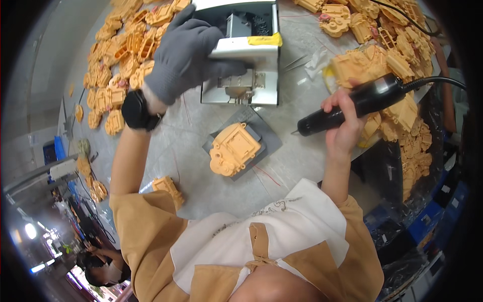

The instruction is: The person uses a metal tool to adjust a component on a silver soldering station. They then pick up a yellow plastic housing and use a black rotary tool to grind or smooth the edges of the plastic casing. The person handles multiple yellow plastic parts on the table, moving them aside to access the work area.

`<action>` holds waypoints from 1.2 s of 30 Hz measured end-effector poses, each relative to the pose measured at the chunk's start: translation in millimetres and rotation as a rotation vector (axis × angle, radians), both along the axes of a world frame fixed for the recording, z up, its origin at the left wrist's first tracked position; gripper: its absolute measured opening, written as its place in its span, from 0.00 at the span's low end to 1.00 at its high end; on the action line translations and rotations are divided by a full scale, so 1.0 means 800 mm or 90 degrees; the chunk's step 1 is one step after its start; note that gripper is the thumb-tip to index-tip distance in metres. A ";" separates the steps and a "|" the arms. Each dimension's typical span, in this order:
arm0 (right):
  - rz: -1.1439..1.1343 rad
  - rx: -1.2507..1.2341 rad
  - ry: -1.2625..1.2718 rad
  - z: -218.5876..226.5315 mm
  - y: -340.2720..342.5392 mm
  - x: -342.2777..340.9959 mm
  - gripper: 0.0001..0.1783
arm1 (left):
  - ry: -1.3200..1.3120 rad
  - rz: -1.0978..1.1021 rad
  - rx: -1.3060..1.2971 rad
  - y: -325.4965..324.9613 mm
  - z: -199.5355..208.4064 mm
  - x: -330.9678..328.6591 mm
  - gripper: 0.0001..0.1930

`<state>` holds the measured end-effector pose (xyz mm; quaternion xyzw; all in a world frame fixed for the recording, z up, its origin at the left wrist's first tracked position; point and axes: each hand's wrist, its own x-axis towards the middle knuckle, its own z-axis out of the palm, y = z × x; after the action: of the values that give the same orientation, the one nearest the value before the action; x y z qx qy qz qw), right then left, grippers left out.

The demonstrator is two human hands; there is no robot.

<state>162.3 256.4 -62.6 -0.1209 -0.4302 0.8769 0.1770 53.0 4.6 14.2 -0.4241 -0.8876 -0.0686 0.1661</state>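
My left hand [183, 58], in a grey glove, reaches to a white metal screw feeder [269, 75] at the far middle. Its fingers are apart, and one stretches along the feeder's front, over the small metal outlet; nothing shows in its grasp. Bare fingers of my right hand [344, 118] wrap round a black electric screwdriver [359, 100], whose thin bit points left above the table. Between my arms, an orange plastic housing [235, 148] lies on a dark grey square pad [266, 135], apart from both hands.
Heaps of orange plastic parts [128, 50] cover the far left, and more parts [397, 65] pile up at the right. One orange part [168, 190] lies near my left elbow. A black cable [437, 80] runs right from the screwdriver. Another person [103, 267] sits at the lower left.
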 end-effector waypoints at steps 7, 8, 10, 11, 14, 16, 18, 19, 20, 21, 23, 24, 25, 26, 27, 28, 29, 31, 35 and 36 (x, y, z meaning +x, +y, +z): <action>0.026 0.015 -0.015 -0.005 -0.005 0.005 0.22 | -0.145 0.041 -0.024 0.008 0.000 -0.021 0.22; 0.022 0.020 -0.016 -0.005 -0.004 0.006 0.21 | -0.250 0.078 0.033 0.012 0.007 -0.026 0.23; 0.027 0.012 -0.019 -0.002 -0.003 0.001 0.21 | -0.378 0.066 0.109 0.014 0.025 -0.051 0.27; 0.035 0.004 -0.026 -0.002 -0.002 0.001 0.21 | -0.377 0.097 0.093 0.013 0.028 -0.065 0.28; 0.101 -0.004 -0.047 -0.002 0.000 -0.004 0.21 | -0.435 0.098 0.105 -0.002 0.028 -0.109 0.30; 0.164 0.018 -0.050 -0.007 0.001 -0.003 0.22 | -0.439 0.128 0.087 -0.008 0.036 -0.115 0.30; 0.197 0.098 -0.084 -0.013 0.000 0.000 0.22 | -0.457 0.179 0.072 -0.021 0.036 -0.120 0.30; 0.214 0.139 -0.102 -0.017 -0.002 0.002 0.23 | -0.475 0.202 0.076 -0.027 0.036 -0.121 0.29; 0.240 0.158 -0.120 -0.024 0.000 0.003 0.28 | -0.492 0.226 0.080 -0.033 0.036 -0.118 0.29; 0.236 0.192 -0.121 -0.031 -0.002 0.006 0.30 | -0.510 0.255 0.083 -0.038 0.038 -0.111 0.29; 0.229 0.261 -0.124 -0.040 -0.006 0.009 0.35 | -0.443 0.240 0.057 -0.046 0.035 -0.104 0.28; 0.221 0.287 -0.139 -0.042 -0.007 0.010 0.40 | -0.432 0.240 0.061 -0.052 0.032 -0.100 0.29; 0.242 0.345 -0.152 -0.039 -0.007 0.010 0.40 | -0.421 0.240 0.066 -0.057 0.029 -0.096 0.29; 0.263 0.404 -0.165 -0.032 -0.007 0.009 0.41 | -0.447 0.271 0.016 -0.058 0.034 -0.098 0.29; 0.286 0.465 -0.173 -0.024 -0.006 0.006 0.42 | -0.467 0.269 0.056 -0.058 0.033 -0.097 0.29; 0.315 0.485 -0.221 -0.016 -0.007 0.004 0.42 | -0.488 0.267 0.096 -0.059 0.031 -0.096 0.29; 0.265 0.637 -0.183 -0.012 -0.008 0.004 0.42 | -0.508 0.264 0.137 -0.062 0.029 -0.096 0.28; 0.141 0.934 -0.088 0.000 -0.008 -0.001 0.42 | -0.468 0.246 0.114 -0.074 0.023 -0.107 0.29; 0.109 1.006 0.229 0.042 -0.009 -0.037 0.28 | -0.443 0.220 0.140 -0.080 0.014 -0.111 0.30; 0.200 0.999 0.248 0.049 -0.012 -0.051 0.20 | -0.449 0.212 0.140 -0.081 0.011 -0.113 0.31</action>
<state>121.5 247.0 -23.7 0.2542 -0.8915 0.3408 0.1565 -37.8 -60.2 23.2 -0.2044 -0.9342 -0.2766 -0.0953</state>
